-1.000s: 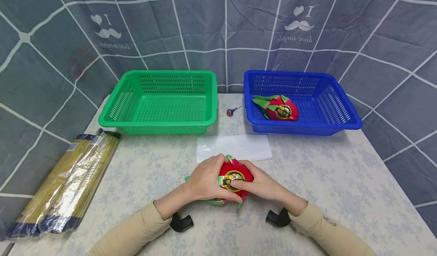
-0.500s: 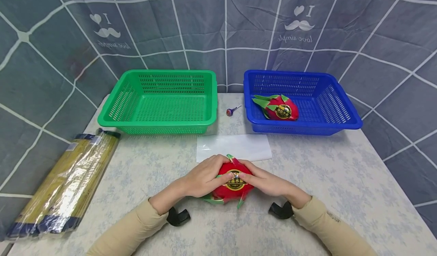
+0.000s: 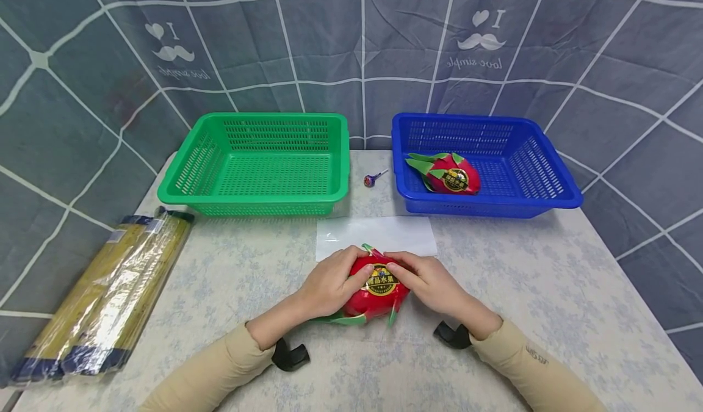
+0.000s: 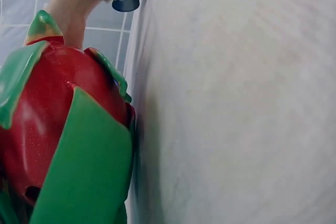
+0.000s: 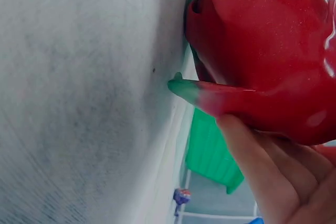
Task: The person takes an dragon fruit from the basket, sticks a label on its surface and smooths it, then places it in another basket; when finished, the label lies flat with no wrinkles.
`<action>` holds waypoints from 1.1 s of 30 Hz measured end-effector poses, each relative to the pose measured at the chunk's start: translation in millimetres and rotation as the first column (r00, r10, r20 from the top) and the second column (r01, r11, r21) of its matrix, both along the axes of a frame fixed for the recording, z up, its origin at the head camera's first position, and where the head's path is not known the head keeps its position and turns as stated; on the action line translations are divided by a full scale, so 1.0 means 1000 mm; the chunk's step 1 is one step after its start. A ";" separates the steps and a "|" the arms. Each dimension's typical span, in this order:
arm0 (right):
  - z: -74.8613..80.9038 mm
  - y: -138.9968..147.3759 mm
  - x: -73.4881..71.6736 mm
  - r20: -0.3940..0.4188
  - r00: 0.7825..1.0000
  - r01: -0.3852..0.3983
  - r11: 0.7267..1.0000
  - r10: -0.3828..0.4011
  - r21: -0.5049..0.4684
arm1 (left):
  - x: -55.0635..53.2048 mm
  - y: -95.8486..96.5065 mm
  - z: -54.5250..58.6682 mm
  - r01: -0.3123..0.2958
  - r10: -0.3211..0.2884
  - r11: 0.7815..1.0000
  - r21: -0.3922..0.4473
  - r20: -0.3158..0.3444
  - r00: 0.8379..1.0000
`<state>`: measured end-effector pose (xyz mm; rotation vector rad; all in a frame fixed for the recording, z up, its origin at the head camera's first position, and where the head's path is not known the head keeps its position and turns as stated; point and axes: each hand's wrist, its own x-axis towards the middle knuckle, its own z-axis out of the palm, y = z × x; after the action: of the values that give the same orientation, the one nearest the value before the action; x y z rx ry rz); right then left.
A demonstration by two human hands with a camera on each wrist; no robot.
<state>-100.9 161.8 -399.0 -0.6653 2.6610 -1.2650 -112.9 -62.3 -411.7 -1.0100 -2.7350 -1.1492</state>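
Observation:
A red dragon fruit (image 3: 365,305) with green-tipped scales and a black-and-gold label is held between both hands at the middle of the table. My left hand (image 3: 329,284) grips its left side, thumb across the top beside the label. On the other side my right hand (image 3: 436,284) grips it, its thumb touching the label's right edge. In the right wrist view, the right fingers (image 5: 268,171) curl along the far side of the red skin. The left wrist view shows the dragon fruit (image 4: 52,77) close up, with broad green leaves and the right forearm beyond.
A green basket (image 3: 258,199) stands at the back left. In the blue basket (image 3: 467,204) at back right lies another dragon fruit (image 3: 439,174). A lollipop (image 3: 370,180) sits between them, a white sheet (image 3: 379,232) in front. Yellow plastic-wrapped packs (image 3: 110,296) lie at left.
The dragon fruit has turned so its label shows fully between the thumbs. My left thumb has moved up from the fruit's lower front; my right thumb has shifted off the label's middle to its edge.

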 end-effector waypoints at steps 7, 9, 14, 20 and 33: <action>0.001 0.000 0.002 -0.148 0.979 0.143 0.990 -0.142 -0.004 | 0.001 0.003 0.000 -0.071 0.069 0.996 0.059 0.034 0.997; 0.001 0.000 0.003 -0.182 0.968 0.168 0.985 -0.170 -0.030 | 0.002 0.003 0.000 -0.078 0.077 0.996 0.048 0.007 0.997; 0.002 -0.001 0.004 -0.272 0.936 0.215 0.975 -0.224 -0.059 | 0.002 0.003 0.001 -0.087 0.088 0.996 0.036 -0.026 0.996; 0.001 -0.005 0.005 -0.250 0.928 0.262 0.961 -0.277 -0.093 | 0.001 0.003 0.000 -0.110 0.111 0.993 0.044 -0.021 0.994; -0.011 -0.018 0.006 0.230 0.972 0.100 0.964 -0.042 -0.246 | 0.005 0.005 -0.003 -0.084 0.083 0.996 -0.032 -0.044 0.996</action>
<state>-94.8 144.2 -410.4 -0.4269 2.3824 -1.6179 -107.9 -57.1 -414.4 -0.9030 -2.7435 -1.0604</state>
